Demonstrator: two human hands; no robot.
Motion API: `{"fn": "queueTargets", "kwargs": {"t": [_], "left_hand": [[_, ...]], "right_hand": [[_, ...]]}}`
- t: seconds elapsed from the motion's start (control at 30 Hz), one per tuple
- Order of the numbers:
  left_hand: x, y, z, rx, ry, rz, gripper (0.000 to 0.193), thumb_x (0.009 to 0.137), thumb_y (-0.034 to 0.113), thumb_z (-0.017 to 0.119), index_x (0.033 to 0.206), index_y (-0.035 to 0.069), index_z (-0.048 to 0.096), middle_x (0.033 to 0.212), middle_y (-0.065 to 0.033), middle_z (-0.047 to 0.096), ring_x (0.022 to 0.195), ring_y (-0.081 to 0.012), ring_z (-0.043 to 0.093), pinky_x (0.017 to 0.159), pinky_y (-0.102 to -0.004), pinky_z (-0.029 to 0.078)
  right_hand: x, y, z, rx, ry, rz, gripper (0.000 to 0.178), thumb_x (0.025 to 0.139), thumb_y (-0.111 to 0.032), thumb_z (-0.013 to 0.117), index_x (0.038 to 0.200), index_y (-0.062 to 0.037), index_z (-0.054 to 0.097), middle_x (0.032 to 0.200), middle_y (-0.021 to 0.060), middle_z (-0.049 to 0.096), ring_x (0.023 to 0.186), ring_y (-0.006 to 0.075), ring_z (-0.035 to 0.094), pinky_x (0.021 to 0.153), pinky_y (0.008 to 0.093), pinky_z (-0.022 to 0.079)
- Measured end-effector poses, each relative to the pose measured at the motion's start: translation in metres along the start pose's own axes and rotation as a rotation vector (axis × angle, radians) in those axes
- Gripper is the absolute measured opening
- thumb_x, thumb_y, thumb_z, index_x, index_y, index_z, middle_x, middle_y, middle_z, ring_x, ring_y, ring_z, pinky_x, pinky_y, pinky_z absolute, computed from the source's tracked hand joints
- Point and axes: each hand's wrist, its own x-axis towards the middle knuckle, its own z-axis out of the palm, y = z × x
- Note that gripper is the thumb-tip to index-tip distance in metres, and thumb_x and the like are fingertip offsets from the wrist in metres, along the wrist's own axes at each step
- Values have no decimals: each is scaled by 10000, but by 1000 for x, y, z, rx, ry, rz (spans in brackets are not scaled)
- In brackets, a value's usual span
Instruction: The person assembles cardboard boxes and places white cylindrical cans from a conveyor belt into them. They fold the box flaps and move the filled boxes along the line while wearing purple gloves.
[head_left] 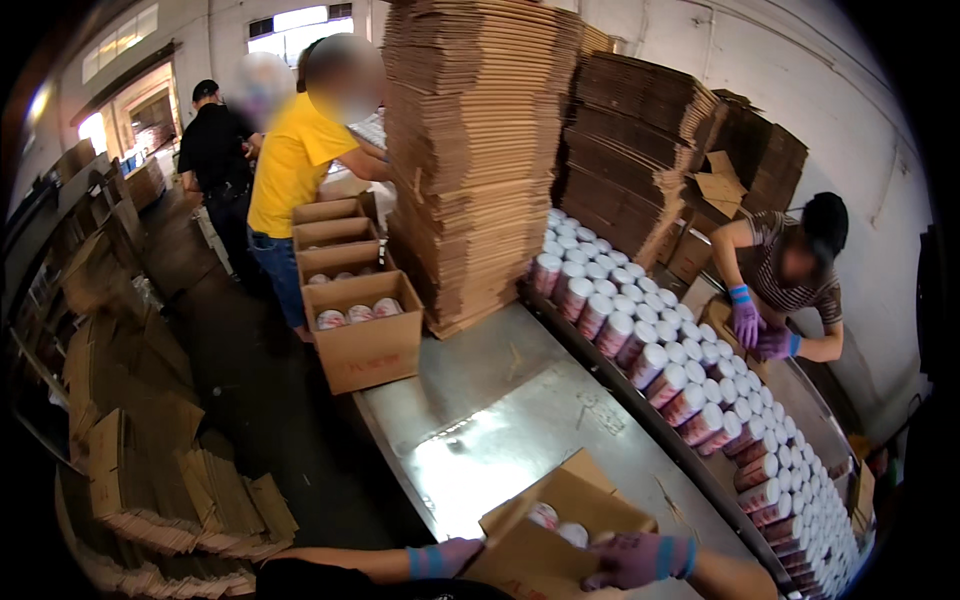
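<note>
Close in front of me, an open cardboard box [540, 550] sits at the near end of the metal table, its flaps raised. Inside it show white-lidded cans [572, 534]; the box wall and my right hand hide the rest. My left hand [455, 556], in a purple glove with a blue cuff, grips the box's left side, fingertips partly hidden. On the right side, my right hand [640, 558], gloved alike, is closed over the box's edge. To the right stand dense rows of red-and-white cans [690, 405] with white lids.
A packed cardboard box [362, 355] stands at the table's [520, 390] far left corner, with more boxes behind. Tall stacks of flattened cartons [480, 170] rise at the back. Folded cartons [190, 480] lie low left. A gloved co-worker [795, 270] works across the cans; others stand far left.
</note>
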Motion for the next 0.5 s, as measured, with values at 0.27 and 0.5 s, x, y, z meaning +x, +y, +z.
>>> {"fn": "queueTargets", "kwargs": {"t": [0.27,0.5], "left_hand": [[-99,-122,-137,-1032,1212,-108,366,856,113,502,1194,-24,484,931,-121,602,906,-203,583,814,-334,476],[-60,-24,-87,285,502,331,501,819,380,641,1169,29,565,1167,-167,581,1105,-331,524,970,-437,396]], "right_hand": [[180,-108,-103,-9,715,-445,302,857,-283,574,1070,-69,558,980,97,598,908,278,581,816,385,453],[71,-70,92,157,717,419,517,821,-454,599,1226,-140,531,1291,121,496,1175,362,452,995,467,347]]}}
